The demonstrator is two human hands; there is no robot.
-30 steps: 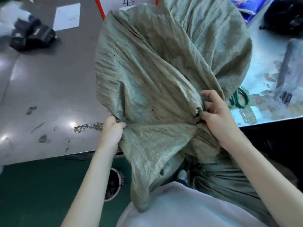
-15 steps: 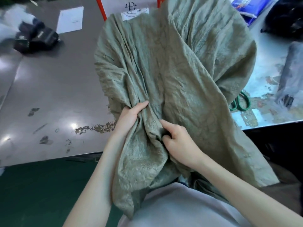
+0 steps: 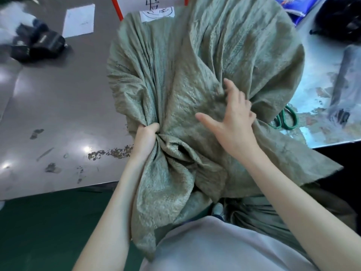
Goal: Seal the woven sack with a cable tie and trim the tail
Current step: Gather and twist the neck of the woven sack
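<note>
A grey-green woven sack hangs crumpled in front of me, its loose upper cloth fanned out over the table edge. My left hand is closed on a bunched fold at the sack's left side. My right hand rests flat against the cloth to the right of that bunch, fingers spread and slightly blurred. Green-handled scissors lie on the table at the right, partly hidden behind the sack. No cable tie is visible.
A grey metal table spreads to the left, with a black device and a white paper sheet at its back. A blue package and a black bag lie far right. Green floor shows below the table edge.
My left hand has gathered more cloth into a tight bunch at the sack's left side. My right hand let go of its fold, opened and moved up and right across the cloth.
</note>
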